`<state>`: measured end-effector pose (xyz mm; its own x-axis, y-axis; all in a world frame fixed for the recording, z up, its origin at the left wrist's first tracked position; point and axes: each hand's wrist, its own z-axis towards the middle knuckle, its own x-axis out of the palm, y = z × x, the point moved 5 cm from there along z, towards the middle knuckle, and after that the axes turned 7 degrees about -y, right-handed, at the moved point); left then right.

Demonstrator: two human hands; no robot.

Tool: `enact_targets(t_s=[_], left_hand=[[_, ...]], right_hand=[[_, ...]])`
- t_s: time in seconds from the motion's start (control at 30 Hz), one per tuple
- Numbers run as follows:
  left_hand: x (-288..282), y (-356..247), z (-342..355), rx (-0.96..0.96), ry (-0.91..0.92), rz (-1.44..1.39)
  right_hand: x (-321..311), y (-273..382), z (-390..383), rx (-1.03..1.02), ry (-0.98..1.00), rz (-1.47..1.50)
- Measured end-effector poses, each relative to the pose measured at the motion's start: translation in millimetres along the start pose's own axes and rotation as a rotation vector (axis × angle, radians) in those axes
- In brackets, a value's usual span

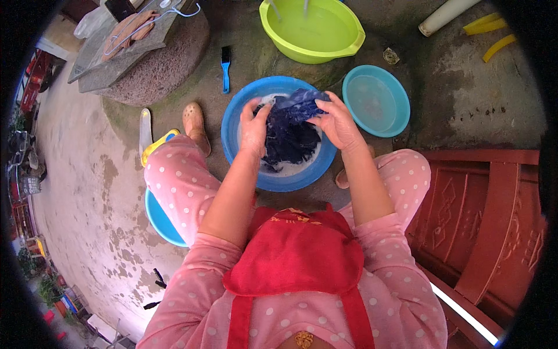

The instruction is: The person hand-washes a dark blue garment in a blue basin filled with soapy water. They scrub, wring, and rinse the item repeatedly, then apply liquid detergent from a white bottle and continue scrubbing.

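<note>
A dark navy garment (289, 138) lies bunched in a blue basin (229, 131) of sudsy water (290, 170). My right hand (339, 122) pinches a raised, wet fold of it between thumb and fingers, over the basin's right side. At the garment's left edge, my left hand (253, 127) curls its fingers around the cloth, though part of that grip is hidden. The raised fold stretches between both hands. Just beyond the basin's far left rim, a blue brush (226, 75) with dark bristles rests on the wet ground.
A lime-green tub (302, 56) of cloudy water stands beyond the blue basin, a teal basin (405, 110) to its right. Another teal basin (161, 224) sits by my left leg. A stone slab (136, 49) holds a hanger (145, 22). Red carved panels (482, 221) stand at right.
</note>
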<state>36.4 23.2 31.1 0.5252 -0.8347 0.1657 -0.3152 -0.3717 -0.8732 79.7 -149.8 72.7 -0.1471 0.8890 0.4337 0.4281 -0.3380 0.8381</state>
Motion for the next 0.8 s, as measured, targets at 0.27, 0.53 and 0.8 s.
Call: enact_targets(t_s=[0.27, 0.53, 0.8], left_hand=[[22.7, 59.8, -19.0, -0.559, 0.323, -0.553], [13.2, 110.8, -7.0, -0.604, 0.114, -0.745], [28.9, 92.3, -24.5, -0.352, 0.191, -0.556]], right_hand=[[92.2, -51.1, -70.4, -0.780, 0.099, -0.988], [43.9, -75.3, -27.8, -0.576, -0.335, -0.948], [-83.3, -174.5, 25.4, 0.047, -0.683, -0.244]])
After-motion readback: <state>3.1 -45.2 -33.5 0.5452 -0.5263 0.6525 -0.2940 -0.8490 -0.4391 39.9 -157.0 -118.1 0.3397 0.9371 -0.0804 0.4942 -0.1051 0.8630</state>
